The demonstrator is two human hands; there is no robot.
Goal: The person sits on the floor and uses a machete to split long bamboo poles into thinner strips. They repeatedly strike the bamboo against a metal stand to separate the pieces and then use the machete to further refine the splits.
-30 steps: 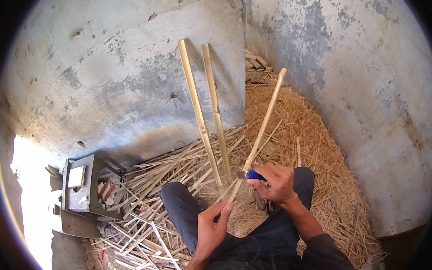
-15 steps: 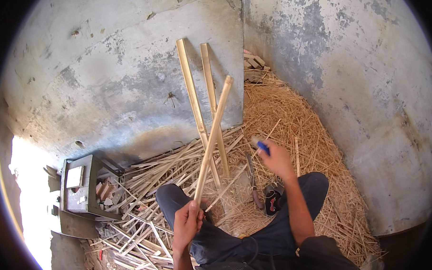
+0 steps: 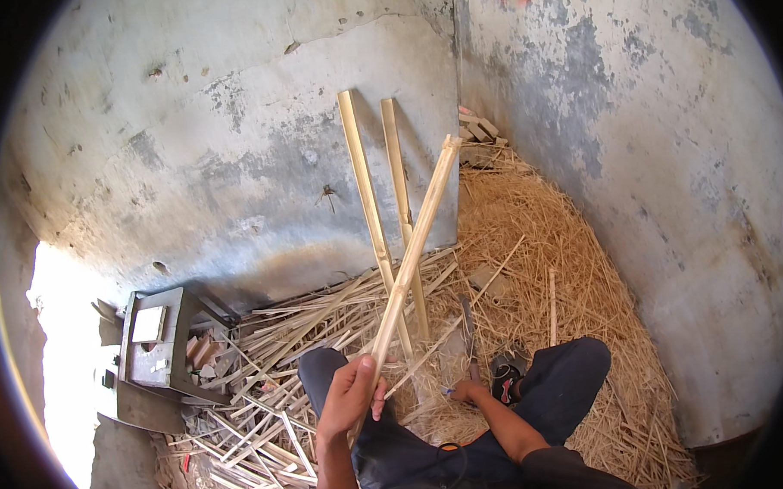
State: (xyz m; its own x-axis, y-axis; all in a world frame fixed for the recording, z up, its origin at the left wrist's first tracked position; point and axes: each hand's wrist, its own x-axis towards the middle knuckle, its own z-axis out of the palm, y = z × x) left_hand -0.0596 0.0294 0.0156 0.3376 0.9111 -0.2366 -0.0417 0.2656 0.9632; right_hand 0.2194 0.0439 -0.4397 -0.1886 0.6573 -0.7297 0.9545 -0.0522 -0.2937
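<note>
My left hand (image 3: pixel 349 392) is closed around the lower part of a long bamboo strip (image 3: pixel 425 213), which slants up and to the right. Low between my legs, my right hand (image 3: pixel 467 393) has its fingers closed, with a small blue object (image 3: pixel 448 390) showing at them; its kind is too small to tell. Right above that hand lies a long knife with a dark, slightly curved blade (image 3: pixel 467 319). The lower end of its handle meets my hand, and I cannot tell whether my fingers touch it. Two more bamboo strips (image 3: pixel 360 172) (image 3: pixel 391 141) lean on the wall ahead.
Many thin bamboo splints (image 3: pixel 307 308) cover the floor at the left. A heap of straw-like shavings (image 3: pixel 529 231) fills the right corner, with bricks (image 3: pixel 481 129) behind it. A grey box-like stand (image 3: pixel 174 317) holding broken pieces is at the left. Worn walls (image 3: pixel 234 181) rise ahead and right.
My right hand has come down and nearer from above the shavings to beside the knife handle. The bamboo strip in my left hand leans further right, and the whole view has shifted slightly.
</note>
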